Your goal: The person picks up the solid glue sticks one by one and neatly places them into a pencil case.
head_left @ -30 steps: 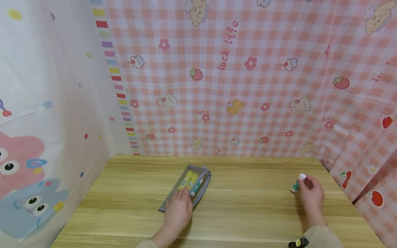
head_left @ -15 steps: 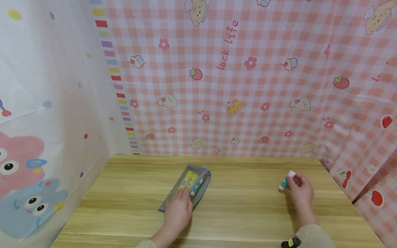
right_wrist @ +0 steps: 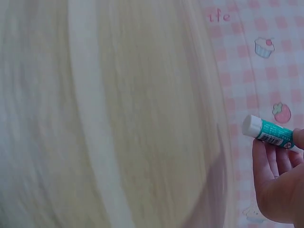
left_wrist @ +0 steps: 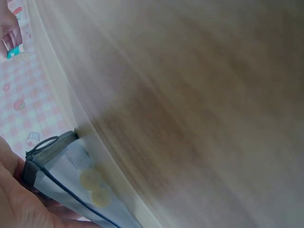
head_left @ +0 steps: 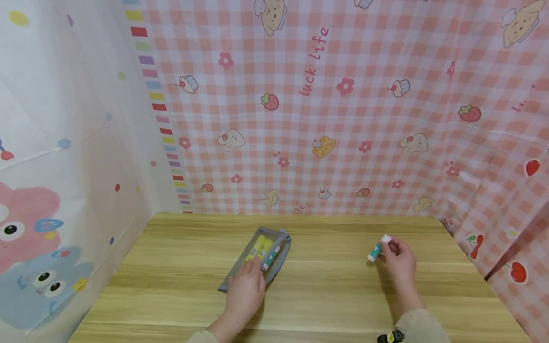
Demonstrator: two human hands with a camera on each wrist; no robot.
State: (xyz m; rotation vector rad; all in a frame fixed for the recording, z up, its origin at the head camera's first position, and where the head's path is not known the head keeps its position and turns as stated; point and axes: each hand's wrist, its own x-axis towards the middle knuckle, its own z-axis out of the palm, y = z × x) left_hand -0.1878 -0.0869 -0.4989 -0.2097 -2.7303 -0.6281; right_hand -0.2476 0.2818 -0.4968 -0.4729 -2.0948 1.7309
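Note:
My left hand (head_left: 245,290) rests its extended fingers on a grey mesh zipper pouch (head_left: 233,275) lying left of the table's middle. Through the mesh show yellow sticks (head_left: 262,244) and a green-and-white glue stick (head_left: 271,258) beside the zipper edge. The pouch (left_wrist: 71,166) appears close up in the left wrist view, with two round yellowish ends (left_wrist: 90,179) inside. Over the right half of the table, my right hand (head_left: 400,264) pinches another green-and-white glue stick (head_left: 379,248), tilted, between thumb and fingers. Its white end (right_wrist: 251,126) points away from the hand in the right wrist view.
The wooden table (head_left: 326,295) reaches back to a pink checked curtain (head_left: 300,119). A white cartoon-printed cloth (head_left: 86,119) hangs on the left. A black device (head_left: 391,336) sits by my right sleeve.
My right hand has moved left with the glue stick, closer to the pouch, and the stick has tilted further. My left hand and the pouch stay in place.

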